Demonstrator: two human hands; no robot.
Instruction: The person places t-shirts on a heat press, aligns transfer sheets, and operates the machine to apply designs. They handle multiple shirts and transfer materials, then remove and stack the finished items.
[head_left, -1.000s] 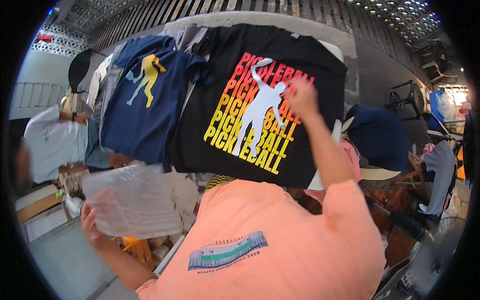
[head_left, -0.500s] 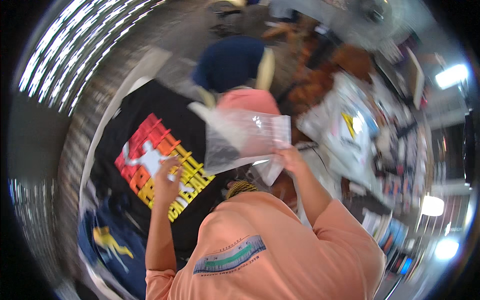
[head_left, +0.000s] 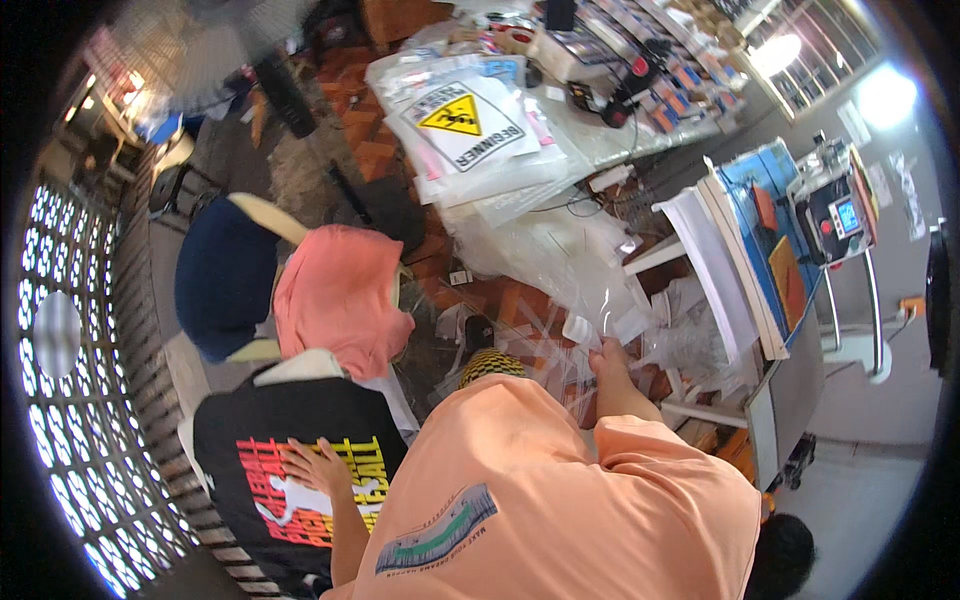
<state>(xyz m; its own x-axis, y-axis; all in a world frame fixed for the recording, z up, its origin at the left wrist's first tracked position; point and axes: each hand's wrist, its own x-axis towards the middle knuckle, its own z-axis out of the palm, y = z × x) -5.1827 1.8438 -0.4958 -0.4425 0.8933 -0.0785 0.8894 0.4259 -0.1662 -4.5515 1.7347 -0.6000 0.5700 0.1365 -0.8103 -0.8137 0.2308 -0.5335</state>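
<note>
My left hand (head_left: 315, 467) lies with spread fingers on a black T-shirt (head_left: 225, 425), over its red, orange and yellow print with a white figure. The shirt is laid out flat at my lower left. Off to the right, my right hand (head_left: 608, 362) is low with its fingers closed on a clear plastic bag (head_left: 560, 368). The bag is hard to make out against more clear plastic behind it. Beyond the black shirt, a pink cloth (head_left: 340, 295) covers a padded form, beside a dark navy covered one (head_left: 228, 275).
A table ahead carries plastic-wrapped packages (head_left: 460, 125) and small boxes. A blue-topped press-like machine (head_left: 770, 220) with a small display (head_left: 846, 215) stands at right. Loose clear plastic (head_left: 560, 250) spills toward the tiled floor. A fan (head_left: 190, 50) stands far left.
My view has swung right. My right hand has gone from holding the clear bag up in front of me to low on the right. The left hand has flattened onto the black shirt.
</note>
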